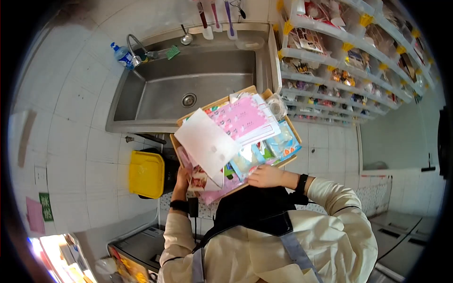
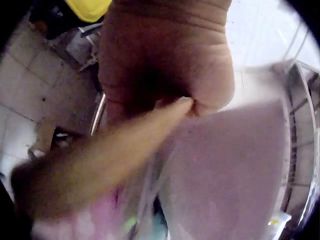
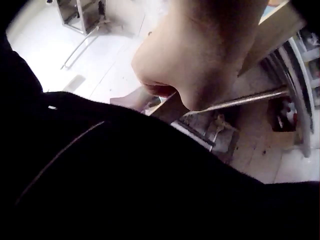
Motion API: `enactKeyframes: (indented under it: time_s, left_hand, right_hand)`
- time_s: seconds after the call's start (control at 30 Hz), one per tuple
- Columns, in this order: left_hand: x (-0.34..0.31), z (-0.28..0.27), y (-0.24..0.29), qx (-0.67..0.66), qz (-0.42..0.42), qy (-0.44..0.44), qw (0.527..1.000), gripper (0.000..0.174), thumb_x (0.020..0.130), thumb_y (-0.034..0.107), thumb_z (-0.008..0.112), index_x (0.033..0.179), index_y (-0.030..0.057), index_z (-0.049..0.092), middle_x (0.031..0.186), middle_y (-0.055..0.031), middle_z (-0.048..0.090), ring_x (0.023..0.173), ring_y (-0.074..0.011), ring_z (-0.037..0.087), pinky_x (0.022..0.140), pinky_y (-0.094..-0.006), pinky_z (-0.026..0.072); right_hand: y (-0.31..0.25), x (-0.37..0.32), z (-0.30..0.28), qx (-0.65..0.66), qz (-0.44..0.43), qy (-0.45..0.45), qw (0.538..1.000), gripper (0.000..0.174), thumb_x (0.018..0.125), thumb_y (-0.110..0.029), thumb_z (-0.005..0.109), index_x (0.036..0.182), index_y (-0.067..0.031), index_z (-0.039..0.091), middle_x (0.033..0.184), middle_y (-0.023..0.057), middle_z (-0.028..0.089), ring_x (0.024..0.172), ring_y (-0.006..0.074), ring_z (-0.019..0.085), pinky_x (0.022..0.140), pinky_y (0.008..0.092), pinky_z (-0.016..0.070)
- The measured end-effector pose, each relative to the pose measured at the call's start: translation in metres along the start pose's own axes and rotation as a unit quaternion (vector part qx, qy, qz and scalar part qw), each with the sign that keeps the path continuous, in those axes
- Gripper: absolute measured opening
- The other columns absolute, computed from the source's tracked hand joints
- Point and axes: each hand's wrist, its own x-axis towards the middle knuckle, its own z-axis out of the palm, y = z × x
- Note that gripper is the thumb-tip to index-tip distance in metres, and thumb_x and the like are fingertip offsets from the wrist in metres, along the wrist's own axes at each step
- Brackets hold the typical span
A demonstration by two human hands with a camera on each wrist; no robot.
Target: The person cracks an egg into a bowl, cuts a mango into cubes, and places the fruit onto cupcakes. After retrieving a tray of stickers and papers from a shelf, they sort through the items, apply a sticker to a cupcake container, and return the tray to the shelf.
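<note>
A shallow box (image 1: 286,162) with a wooden-looking rim is held at waist height, filled with papers and packets. A white sheet (image 1: 205,139) and a pink printed sheet (image 1: 245,118) lie on top; a clear roll (image 1: 277,106) sits at the far corner. The left hand (image 1: 183,178) grips the near left edge; in the left wrist view the hand (image 2: 167,60) curls round the box rim (image 2: 100,160). On the near side, the right hand (image 1: 266,176) holds the edge, and in the right wrist view this hand (image 3: 200,60) wraps over the rim (image 3: 171,108), fingertips hidden.
A steel sink (image 1: 203,80) lies beyond the box, with a soap bottle (image 1: 122,56) at its left. Utensils hang above. At the right stand shelves of clear bins (image 1: 325,63). A yellow-lidded bin (image 1: 146,174) is at the left.
</note>
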Motion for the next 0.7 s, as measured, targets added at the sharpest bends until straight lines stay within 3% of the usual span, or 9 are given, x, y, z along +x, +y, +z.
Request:
enactKeyframes:
  time_s: [0.07,0.2,0.27,0.33,0.43,0.5,0.6,0.67,0.7]
  left_hand:
    - [0.0,0.064,0.061,0.057,-0.028,0.058,0.996,0.039,0.072,0.004,0.047,0.111,-0.0005,0.051,0.093,-0.0076,0.058,0.082,-0.021,0.057,0.073,-0.0304,0.0467]
    - [0.025,0.063,0.088,0.066,0.01,-0.021,0.998,0.039,0.069,-0.002,0.052,0.108,-0.0011,0.051,0.092,-0.0085,0.059,0.085,-0.0214,0.058,0.074,-0.0294,0.0456]
    - [0.043,0.052,0.101,0.277,-0.025,0.026,0.96,0.049,0.067,0.001,0.055,0.115,-0.0026,0.046,0.108,-0.017,0.058,0.099,-0.0294,0.057,0.082,-0.0346,0.0441]
    - [0.06,0.05,0.103,0.372,-0.011,0.057,0.927,0.047,0.068,0.003,0.055,0.114,-0.002,0.047,0.105,-0.0187,0.059,0.097,-0.0312,0.057,0.082,-0.0349,0.044]
    - [0.071,0.041,0.105,0.493,0.025,0.085,0.866,0.044,0.07,0.008,0.055,0.113,-0.001,0.047,0.101,-0.0219,0.06,0.096,-0.0347,0.057,0.081,-0.036,0.0439]
    - [0.085,0.027,0.106,0.517,0.058,0.074,0.851,0.044,0.072,0.011,0.055,0.113,-0.0004,0.047,0.1,-0.0234,0.06,0.096,-0.0366,0.057,0.081,-0.0369,0.044]
    - [0.079,0.027,0.116,0.537,-0.079,0.059,0.838,0.047,0.074,0.017,0.058,0.116,0.0008,0.047,0.101,-0.0243,0.059,0.096,-0.0387,0.056,0.082,-0.0398,0.0443]
    - [0.057,0.071,0.159,0.704,-0.009,0.126,0.698,0.048,0.077,0.023,0.059,0.119,0.0016,0.047,0.105,-0.0237,0.058,0.095,-0.0403,0.056,0.083,-0.0427,0.0448]
    - [0.046,0.098,0.173,0.683,0.087,0.171,0.705,0.051,0.08,0.026,0.058,0.123,0.0025,0.045,0.112,-0.0241,0.054,0.103,-0.0415,0.053,0.091,-0.0446,0.0407]
  right_hand:
    - [-0.004,0.017,-0.001,-0.012,0.036,-0.008,0.999,0.017,0.072,-0.018,0.054,0.087,-0.0104,0.059,0.074,-0.0015,0.053,0.072,0.0126,0.056,0.055,0.0256,0.0434]
    - [-0.011,0.035,0.003,-0.019,0.09,-0.039,0.995,0.017,0.072,-0.017,0.054,0.087,-0.0092,0.059,0.075,-0.0004,0.054,0.073,0.0141,0.057,0.056,0.0269,0.0447]
    - [-0.003,0.041,0.001,-0.019,0.104,-0.049,0.993,0.016,0.072,-0.016,0.054,0.086,-0.0093,0.058,0.075,0.0001,0.054,0.073,0.0151,0.057,0.056,0.028,0.0452]
    - [0.006,0.046,-0.005,0.079,0.112,-0.095,0.986,0.014,0.071,-0.013,0.054,0.084,-0.0102,0.058,0.073,0.002,0.054,0.071,0.0188,0.057,0.056,0.031,0.0463]
    - [0.037,0.033,-0.036,0.08,0.201,0.054,0.975,0.014,0.07,-0.014,0.057,0.084,-0.0099,0.058,0.071,0.0037,0.055,0.067,0.0226,0.057,0.054,0.0347,0.0474]
    - [0.063,0.028,-0.047,0.006,0.33,0.083,0.94,0.019,0.072,-0.018,0.06,0.088,-0.0064,0.058,0.078,0.0059,0.06,0.073,0.0237,0.059,0.065,0.0352,0.049]
    - [0.089,0.02,-0.049,-0.149,0.402,0.07,0.901,0.028,0.073,-0.021,0.064,0.093,-0.0024,0.059,0.093,0.0106,0.063,0.091,0.0262,0.06,0.084,0.0364,0.0453]
    - [0.094,0.015,-0.033,-0.15,0.395,0.057,0.905,0.026,0.073,-0.02,0.061,0.091,-0.0009,0.059,0.092,0.0121,0.063,0.092,0.0267,0.06,0.086,0.0369,0.0439]
    - [0.092,0.013,-0.025,-0.148,0.386,0.041,0.91,0.025,0.074,-0.018,0.059,0.09,0.0006,0.059,0.092,0.0135,0.063,0.093,0.0273,0.059,0.088,0.0373,0.0425]
